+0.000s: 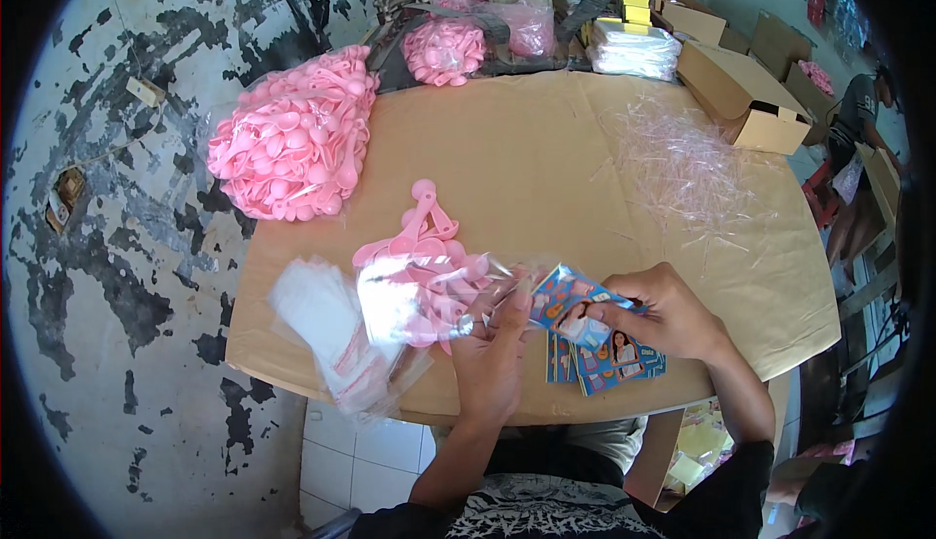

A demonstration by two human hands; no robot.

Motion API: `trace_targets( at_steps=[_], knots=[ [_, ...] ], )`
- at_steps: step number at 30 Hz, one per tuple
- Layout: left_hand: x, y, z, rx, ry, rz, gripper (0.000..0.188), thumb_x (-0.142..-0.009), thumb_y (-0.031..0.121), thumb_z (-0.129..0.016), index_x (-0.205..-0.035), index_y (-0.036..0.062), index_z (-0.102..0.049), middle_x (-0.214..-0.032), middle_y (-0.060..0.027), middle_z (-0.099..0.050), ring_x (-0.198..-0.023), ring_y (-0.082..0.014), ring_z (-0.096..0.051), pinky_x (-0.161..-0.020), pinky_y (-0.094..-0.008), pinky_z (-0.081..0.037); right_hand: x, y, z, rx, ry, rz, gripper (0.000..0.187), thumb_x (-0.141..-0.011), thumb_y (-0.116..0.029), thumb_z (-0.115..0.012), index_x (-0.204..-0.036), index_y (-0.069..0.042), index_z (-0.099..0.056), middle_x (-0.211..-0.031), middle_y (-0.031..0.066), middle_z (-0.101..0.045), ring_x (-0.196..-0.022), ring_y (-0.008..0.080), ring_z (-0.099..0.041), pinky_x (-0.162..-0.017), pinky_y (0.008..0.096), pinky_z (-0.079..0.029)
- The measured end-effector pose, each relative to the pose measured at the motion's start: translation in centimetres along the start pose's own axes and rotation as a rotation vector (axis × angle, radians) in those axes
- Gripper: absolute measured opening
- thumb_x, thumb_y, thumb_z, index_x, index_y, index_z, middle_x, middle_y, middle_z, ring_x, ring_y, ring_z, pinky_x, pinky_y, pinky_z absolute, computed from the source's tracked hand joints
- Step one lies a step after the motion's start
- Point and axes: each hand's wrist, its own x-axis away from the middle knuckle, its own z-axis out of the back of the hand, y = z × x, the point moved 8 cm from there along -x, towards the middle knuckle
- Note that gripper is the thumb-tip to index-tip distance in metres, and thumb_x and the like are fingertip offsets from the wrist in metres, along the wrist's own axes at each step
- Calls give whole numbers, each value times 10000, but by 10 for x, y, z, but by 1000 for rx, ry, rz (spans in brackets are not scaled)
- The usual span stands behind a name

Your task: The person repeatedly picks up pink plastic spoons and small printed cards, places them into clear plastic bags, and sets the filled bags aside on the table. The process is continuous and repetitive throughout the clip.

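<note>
At the brown table's (pixel 487 149) near side, left hand (pixel 490 362) gripped a clear plastic bag (pixel 499 276), while right hand (pixel 675 313), nearer, pinched a blue rectangular printed card (pixel 556 292) just right of it, long axis seemingly slanted far-left to near-right.

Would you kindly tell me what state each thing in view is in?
Left hand: closed on clear plastic
Right hand: pinching blue card
Large pink-spoon bag: full, bulging
Smaller pink-spoon bag: full
Nearest pink spoons: heaped
Clear bags: flat, overlapping
Blue cards on table: overlapping
Clear strips: loose, scattered
Wall: paint peeling
</note>
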Motion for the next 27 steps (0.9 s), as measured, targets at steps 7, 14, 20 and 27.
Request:
trace_targets(
  at_steps=[7, 14, 20, 27],
  knots=[
    [8, -18, -14, -279, -331, 160, 353, -924, 58, -607, -1252, -44, -528, -1226, -130, -601, -1111, -133, -568, -932, -263, -458, -4, -17, -16, -33, -76, -54, 133, -893, -104, -647, -962, 9, -652, -719, 103, -647, -627, 103, -617, -556, 289, -471],
    [24, 5, -23, 296, -461, 0, 542, -1006, 188, -463, -1457, -1, -229, -1478, -244, -314, -1359, -254, -352, -1106, -395, -303, -4, -11, -30, -166, -32, -4, 105, -896, -104, -651, -900, -1, -637, -725, 28, -633, -648, 50, -578, -560, 223, -468],
    [22, 20, 4, 354, -408, -167, 511, -963, 171, -532, -1408, 33, -321, -1462, -252, -340, -1385, -326, -315, -1128, -442, -256, -21, -25, -61, -454, -120, -236, 184, -858, -131, -717, -763, -43, -586, -695, -3, -598, -631, 32, -536, -531, 233, -419],
    [26, 36, 34, 105, -440, -364, 399, -857, 16, -634, -1208, 64, -451, -1344, -190, -487, -1342, -325, -382, -1119, -445, -278, -66, -42, -89, -108, -320, 203, 232, -840, -212, -708, -827, 5, -627, -739, 108, -647, -636, 188, -611, -609, 312, -473]
  ],
)
